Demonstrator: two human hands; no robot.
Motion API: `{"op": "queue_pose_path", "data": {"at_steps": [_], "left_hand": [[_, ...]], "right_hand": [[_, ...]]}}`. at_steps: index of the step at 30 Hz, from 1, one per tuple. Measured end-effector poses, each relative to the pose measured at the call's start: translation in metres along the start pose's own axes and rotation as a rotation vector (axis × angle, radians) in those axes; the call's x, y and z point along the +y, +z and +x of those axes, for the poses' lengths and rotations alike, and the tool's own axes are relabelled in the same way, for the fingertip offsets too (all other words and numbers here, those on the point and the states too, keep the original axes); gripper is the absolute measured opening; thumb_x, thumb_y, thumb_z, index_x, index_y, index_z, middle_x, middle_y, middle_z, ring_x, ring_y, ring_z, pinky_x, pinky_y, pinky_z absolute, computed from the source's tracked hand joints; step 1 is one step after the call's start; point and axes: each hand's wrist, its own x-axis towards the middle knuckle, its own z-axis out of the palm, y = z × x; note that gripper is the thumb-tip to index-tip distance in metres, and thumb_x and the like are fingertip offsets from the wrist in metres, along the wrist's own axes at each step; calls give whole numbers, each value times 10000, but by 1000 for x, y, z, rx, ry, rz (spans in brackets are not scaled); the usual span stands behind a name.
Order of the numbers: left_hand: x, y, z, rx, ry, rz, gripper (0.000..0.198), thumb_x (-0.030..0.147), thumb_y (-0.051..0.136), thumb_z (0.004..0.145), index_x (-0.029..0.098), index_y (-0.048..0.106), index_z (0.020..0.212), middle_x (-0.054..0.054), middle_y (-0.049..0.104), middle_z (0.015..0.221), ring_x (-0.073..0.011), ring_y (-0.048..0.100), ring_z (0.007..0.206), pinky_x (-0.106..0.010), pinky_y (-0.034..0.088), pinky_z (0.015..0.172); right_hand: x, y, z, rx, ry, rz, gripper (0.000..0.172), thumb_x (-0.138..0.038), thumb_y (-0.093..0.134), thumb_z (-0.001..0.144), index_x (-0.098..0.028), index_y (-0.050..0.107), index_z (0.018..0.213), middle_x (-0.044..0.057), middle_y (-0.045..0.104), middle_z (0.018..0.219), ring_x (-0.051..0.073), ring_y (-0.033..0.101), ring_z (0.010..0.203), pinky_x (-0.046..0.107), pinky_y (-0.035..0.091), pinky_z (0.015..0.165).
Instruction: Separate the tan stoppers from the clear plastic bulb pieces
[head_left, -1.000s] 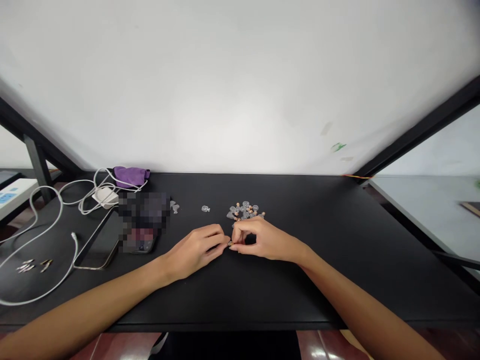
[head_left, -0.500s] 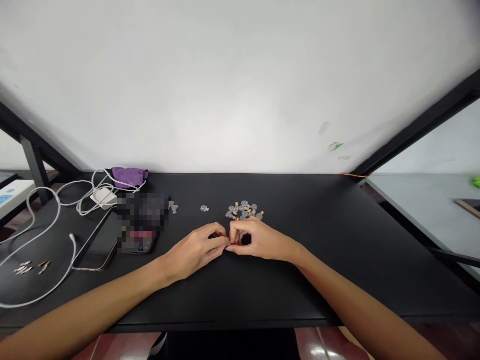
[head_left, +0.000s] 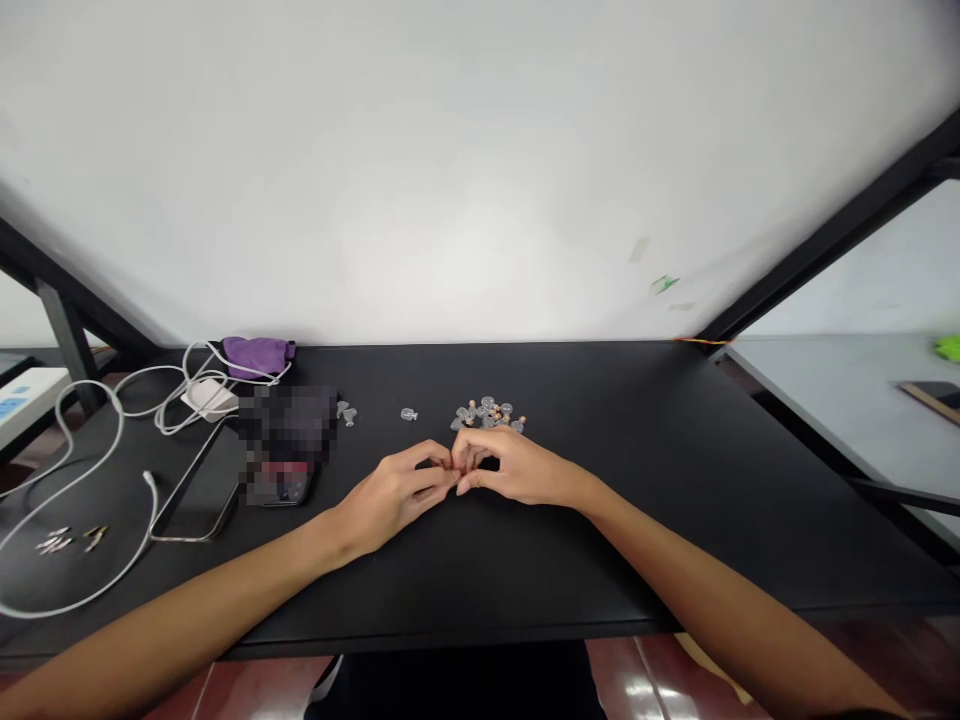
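The left hand (head_left: 399, 496) and right hand (head_left: 516, 466) meet at the fingertips over the black worktop (head_left: 600, 400); how closed each grip is, and on what, I cannot tell. Small clear pieces (head_left: 487, 403) cluster just beyond the right hand.

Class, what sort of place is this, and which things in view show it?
Probably an indoor desk or workbench: a black tabletop beside a pale wall, with a cluster of small see-through pieces on it.
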Motion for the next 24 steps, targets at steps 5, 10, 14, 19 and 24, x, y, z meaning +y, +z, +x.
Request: {"op": "queue_pose_path", "data": {"at_steps": [5, 10, 14, 19, 24], "left_hand": [[-3, 6, 6, 80, -44, 18, 151, 232, 563, 1034, 202, 709, 1058, -74, 686, 1072, -161, 693, 973, -282, 576, 874], [-6, 8, 12, 22, -67, 154, 175, 233, 529, 1054, 211, 694, 1108, -64, 680, 1092, -169, 669, 1008, -323, 556, 930], [-10, 10, 20, 1, -35, 283, 208, 224, 506, 1063, 210, 672, 1186, -73, 682, 1140, -189, 662, 1052, -365, 552, 959], [-10, 13, 23, -9, -8, 354, 230, 219, 496, 1066, 212, 639, 1246, -73, 681, 1171, -191, 664, 1071, -373, 550, 974], [-8, 11, 23, 45, 46, 365, 177, 220, 539, 1051, 198, 641, 1194, -66, 676, 1125, -178, 654, 1023, -338, 544, 934]], "right_hand": [[-8, -19, -6, 32, 59, -69, 357, -452, 830, 811, -196, 655, 987, 28, 726, 913, 187, 703, 846, 322, 567, 807], [-12, -58, -26, 62, 152, -250, 265, -443, 703, 917, -182, 658, 919, 2, 689, 730, 156, 667, 663, 281, 522, 661], [-15, -76, -38, -149, 295, -328, 203, -367, 712, 892, -172, 664, 921, -14, 673, 668, 123, 607, 510, 241, 470, 546], [-17, -78, -42, -273, 327, -321, 178, -319, 728, 858, -181, 661, 946, -49, 644, 637, 93, 553, 429, 218, 451, 515], [-20, -80, -45, -332, 335, -334, 187, -305, 727, 845, -184, 656, 968, -69, 617, 603, 91, 564, 435, 210, 434, 536]]}}
